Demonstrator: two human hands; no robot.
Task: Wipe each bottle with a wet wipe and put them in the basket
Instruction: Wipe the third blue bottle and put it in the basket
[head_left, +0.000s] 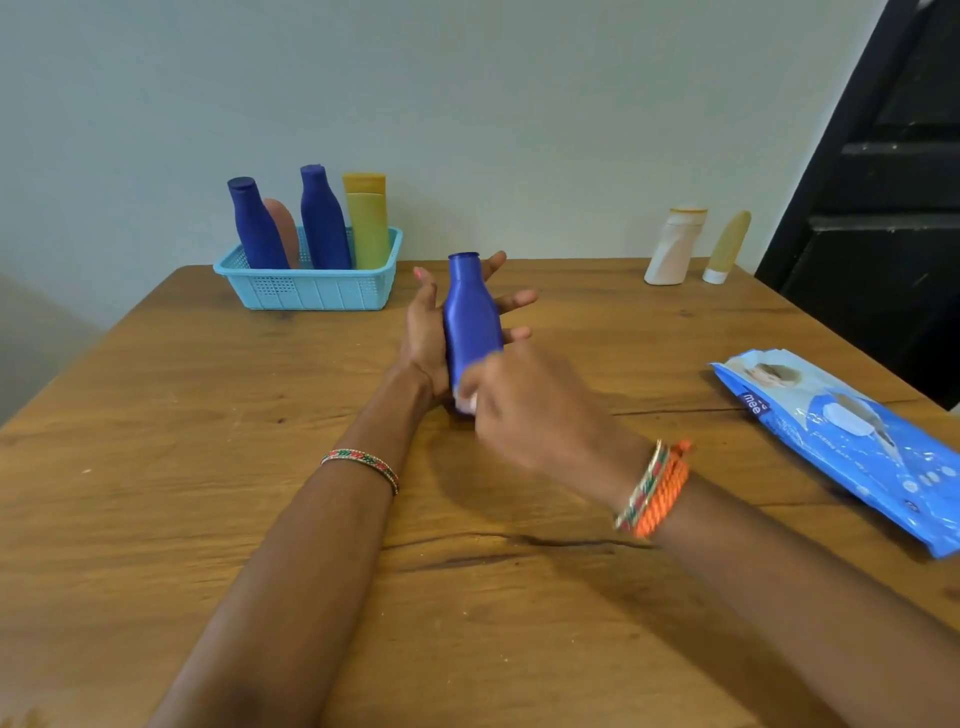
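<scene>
1. A turquoise plastic basket (306, 291) stands at the far left of the wooden table (208, 467), already holding four bottles upright — two dark blue bottles (254, 228) (323, 223), a brownish one (283, 228) tucked between them and a yellow-green one (368, 223) at the right end. None shows readable writing.

2. At centre, the left hand (426, 332) cradles a blue bottle (470, 317) above the table, fingers spread and only loosely bent behind its body, neck pointing away from the person. It looks like a light, rigid plastic bottle with a smooth, satiny skin — probably slick once damp — so the broad shoulder and mid-body seem the surest places to hold it. No label is visible on it.

3. The right hand (524, 405), blurred, pinches a small white wet wipe (466, 402) against the bottle's base; wiping appears to be under way.

4. Far right at the table's back edge, a white bottle (672, 249) and a pale yellow tube (727, 247) stand just beside each other, apparently awaiting their turn; any print on them is too small to read.

5. At the right edge lies a blue wipes pack (841, 447), flat and soft, reading "mee" on a dark tab; the finer print is illegible.
</scene>
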